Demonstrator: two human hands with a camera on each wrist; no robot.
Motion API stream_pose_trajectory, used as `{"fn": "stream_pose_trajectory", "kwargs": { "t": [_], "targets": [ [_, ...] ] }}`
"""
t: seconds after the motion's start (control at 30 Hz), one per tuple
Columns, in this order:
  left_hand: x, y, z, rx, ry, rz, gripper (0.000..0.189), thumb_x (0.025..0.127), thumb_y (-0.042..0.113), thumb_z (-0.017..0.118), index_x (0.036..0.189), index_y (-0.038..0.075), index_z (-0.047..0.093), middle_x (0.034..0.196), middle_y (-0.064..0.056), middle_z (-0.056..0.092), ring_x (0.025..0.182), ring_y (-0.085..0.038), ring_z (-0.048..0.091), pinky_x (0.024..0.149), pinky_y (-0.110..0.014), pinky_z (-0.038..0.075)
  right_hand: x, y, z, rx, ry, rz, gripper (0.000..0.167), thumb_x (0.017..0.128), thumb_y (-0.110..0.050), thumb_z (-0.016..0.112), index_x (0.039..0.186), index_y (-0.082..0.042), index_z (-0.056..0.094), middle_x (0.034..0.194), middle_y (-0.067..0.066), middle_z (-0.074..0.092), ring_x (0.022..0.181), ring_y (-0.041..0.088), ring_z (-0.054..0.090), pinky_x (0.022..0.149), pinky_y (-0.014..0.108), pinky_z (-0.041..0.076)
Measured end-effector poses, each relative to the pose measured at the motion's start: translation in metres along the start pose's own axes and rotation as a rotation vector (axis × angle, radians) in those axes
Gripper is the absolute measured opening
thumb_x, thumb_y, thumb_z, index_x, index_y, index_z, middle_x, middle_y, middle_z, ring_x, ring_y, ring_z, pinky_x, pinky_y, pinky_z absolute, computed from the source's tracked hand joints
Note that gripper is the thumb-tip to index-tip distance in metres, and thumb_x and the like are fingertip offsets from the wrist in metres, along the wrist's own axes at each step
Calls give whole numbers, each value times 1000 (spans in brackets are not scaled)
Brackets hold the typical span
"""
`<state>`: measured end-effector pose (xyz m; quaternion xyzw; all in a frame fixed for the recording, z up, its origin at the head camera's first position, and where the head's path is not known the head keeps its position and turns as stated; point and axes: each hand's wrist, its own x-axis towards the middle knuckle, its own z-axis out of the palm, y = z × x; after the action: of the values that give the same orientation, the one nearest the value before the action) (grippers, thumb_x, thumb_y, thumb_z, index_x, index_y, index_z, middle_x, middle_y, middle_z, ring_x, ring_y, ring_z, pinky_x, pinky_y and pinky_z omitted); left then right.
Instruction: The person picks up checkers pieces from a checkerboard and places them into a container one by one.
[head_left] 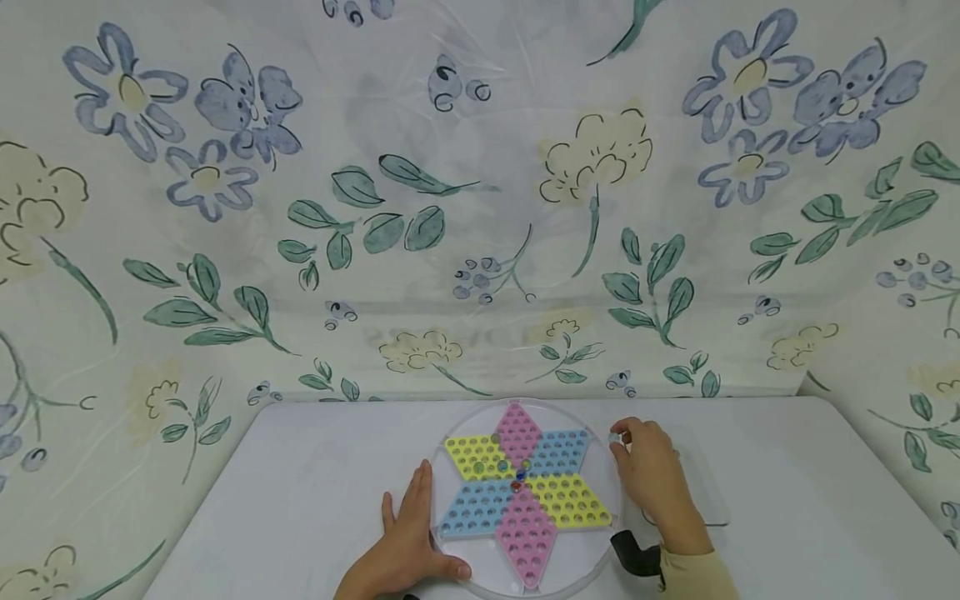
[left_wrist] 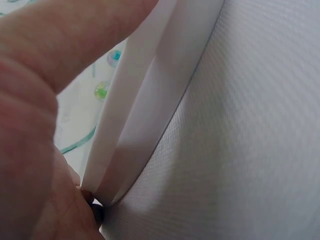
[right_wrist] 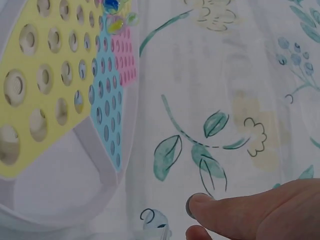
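Observation:
A round white Chinese checkers board (head_left: 465, 562) with a pink, yellow and blue star of holes lies on the table. Several glass marbles (head_left: 521, 475) sit in holes around its centre and in the upper-left yellow point. At the board's left rim rests my left hand (head_left: 401, 542), fingers straight along the edge and thumb on the lower rim. The left wrist view shows that thumb (left_wrist: 75, 40) over the white rim. Just off the right rim, my right hand (head_left: 652, 471) pinches a small pale glassy marble (head_left: 615, 437) between thumb and fingertips; the fingers partly cover it.
A flat, clear rectangular container (head_left: 708, 479) lies on the white table (head_left: 300, 475) under and to the right of my right forearm. A black strap piece (head_left: 636, 557) juts from the right sleeve. Flower-printed sheeting (head_left: 480, 250) hangs behind and on both sides of the table.

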<state>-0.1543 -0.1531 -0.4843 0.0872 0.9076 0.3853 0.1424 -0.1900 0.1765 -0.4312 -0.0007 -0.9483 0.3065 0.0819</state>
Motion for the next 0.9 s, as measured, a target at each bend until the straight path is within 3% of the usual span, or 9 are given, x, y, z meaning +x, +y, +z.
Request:
{"fn": "stream_pose_trajectory", "kwargs": {
  "t": [0.6,0.9],
  "targets": [
    [-2,1,-2,7,2,1,153,57,48,96,155,-11,-6,163,-33,0,150,-49,-3,108,-69,-21,1,10,-3,-72,94,24,19,93,0,64,109,9,65,95,24,63,92,41,59,75,53,53],
    [-1,1,-1,0,0,-3,153,57,50,95,155,-11,-5,163,-33,0,150,-49,-3,108,-68,-22,3,14,0,-111,61,59,21,93,0,63,111,9,65,97,25,63,95,42,59,77,53,54]
  ]
}}
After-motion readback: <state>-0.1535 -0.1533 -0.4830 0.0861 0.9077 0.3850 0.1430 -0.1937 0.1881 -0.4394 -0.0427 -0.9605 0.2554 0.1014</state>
